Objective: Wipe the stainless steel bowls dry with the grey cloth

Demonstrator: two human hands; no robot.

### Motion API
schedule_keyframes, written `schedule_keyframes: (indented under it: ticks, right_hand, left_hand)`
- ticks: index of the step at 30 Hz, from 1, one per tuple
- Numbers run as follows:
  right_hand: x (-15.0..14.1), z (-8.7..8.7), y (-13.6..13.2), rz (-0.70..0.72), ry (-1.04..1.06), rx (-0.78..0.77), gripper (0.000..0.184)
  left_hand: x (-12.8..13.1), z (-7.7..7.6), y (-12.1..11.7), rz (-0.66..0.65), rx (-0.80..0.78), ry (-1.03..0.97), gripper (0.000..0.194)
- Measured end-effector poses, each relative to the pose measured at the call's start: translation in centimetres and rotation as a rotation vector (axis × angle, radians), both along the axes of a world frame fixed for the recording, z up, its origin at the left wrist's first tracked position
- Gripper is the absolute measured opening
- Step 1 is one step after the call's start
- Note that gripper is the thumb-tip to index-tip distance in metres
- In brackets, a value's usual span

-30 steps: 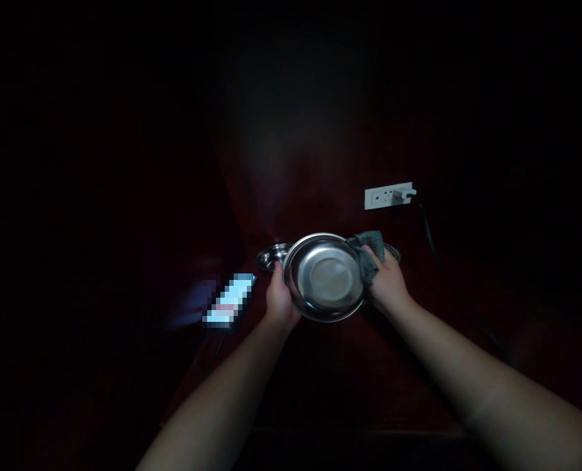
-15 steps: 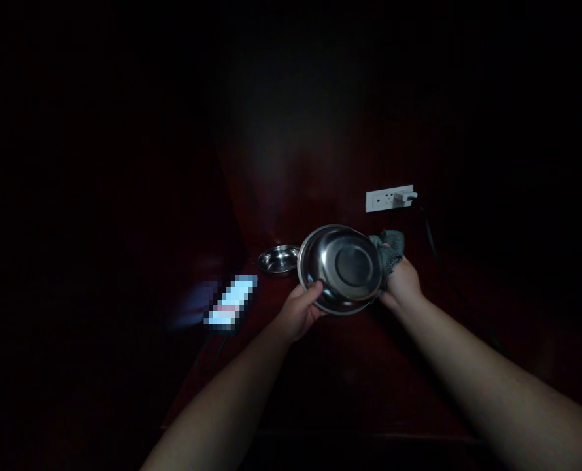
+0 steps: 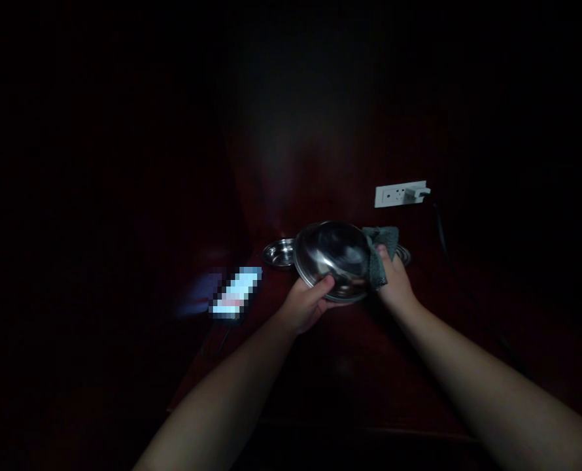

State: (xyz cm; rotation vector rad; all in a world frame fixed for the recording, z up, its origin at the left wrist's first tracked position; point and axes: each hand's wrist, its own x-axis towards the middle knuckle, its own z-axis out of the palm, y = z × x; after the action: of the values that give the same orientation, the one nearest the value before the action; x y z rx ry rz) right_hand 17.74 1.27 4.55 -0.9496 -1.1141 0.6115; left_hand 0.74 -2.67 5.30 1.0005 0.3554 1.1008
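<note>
A shiny metal bowl [image 3: 333,258] is held tilted above the table, its rounded outside toward me. My left hand [image 3: 308,304] grips the lower left rim, thumb on the outer wall and fingers underneath. At the bowl's right side, my right hand [image 3: 393,278] is closed on a grey-green cloth [image 3: 382,252], which is pressed against the bowl's edge. The thumb of that hand shows over the cloth; its other fingers are mostly hidden.
A second metal dish [image 3: 277,254] stands on the dark red table [image 3: 320,386] behind the bowl. Metal rims [image 3: 405,254] show behind my right hand. A lit phone-like screen [image 3: 237,294], blurred out, is at left. A wall socket [image 3: 399,194] holds a plug with a cable [image 3: 441,229].
The bowl has tipped so its base faces more upward. My right hand with the cloth has come round its right edge, thumb now showing. Metal rims behind that hand have come into view.
</note>
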Motion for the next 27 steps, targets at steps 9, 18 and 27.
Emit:
schedule_keyframes:
  ticks: [9, 18, 27]
  right_hand:
    - [-0.8, -0.2, -1.5, -0.014, -0.555, 0.397, 0.058]
    - [-1.0, 1.0, -3.1, 0.048, -0.678, 0.487, 0.076]
    - [-1.5, 1.4, -3.8, -0.002, -0.616, 0.502, 0.070]
  left_hand:
    - [0.5, 0.2, -0.3, 0.041, 0.004, 0.006, 0.043]
    - [0.4, 0.4, -1.4, 0.041, 0.170, 0.071, 0.057]
    - [0.2, 0.0, -2.5, -0.031, 0.391, 0.427, 0.032]
